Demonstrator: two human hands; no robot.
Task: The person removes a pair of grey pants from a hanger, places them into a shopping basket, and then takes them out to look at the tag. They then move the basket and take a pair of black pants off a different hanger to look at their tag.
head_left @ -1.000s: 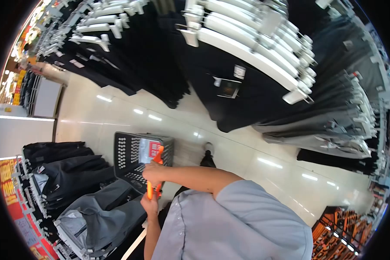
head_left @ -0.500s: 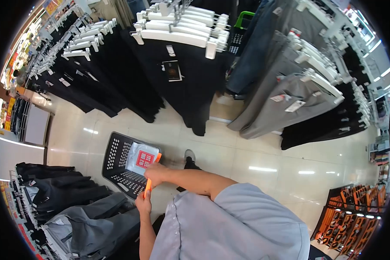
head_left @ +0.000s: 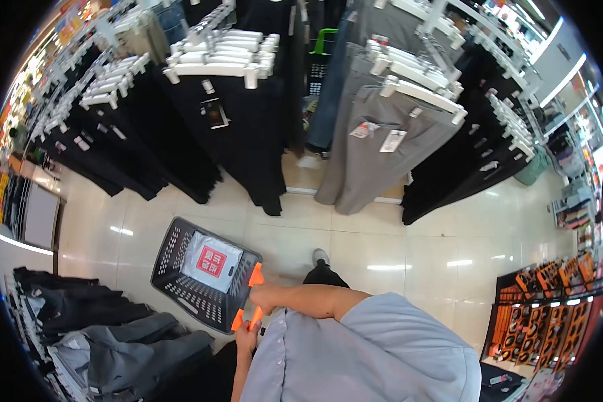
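Observation:
A dark grey perforated shopping basket (head_left: 174,258) with an orange handle (head_left: 256,315) is low over the floor, left of my body. My right hand (head_left: 264,298) reaches across from the right, fingers wrapped round the upper part of the handle. Just below it, my left hand (head_left: 246,338) is closed on the lower part of the same handle. Inside the basket lies a white plastic bag (head_left: 197,269) with a red square of white characters, flat against the bottom. Neither hand touches the bag.
Black trousers (head_left: 241,134) and grey trousers (head_left: 382,147) hang from white hangers ahead. More grey trousers (head_left: 127,348) hang at the lower left. An orange display rack (head_left: 539,328) stands at right. Glossy tile floor (head_left: 355,244) runs between the racks.
The hanging trousers have shifted left in view, and the basket appears slightly lower. The handle and both hands are nearer my body. My shoe shows farther right. Both hands keep hold.

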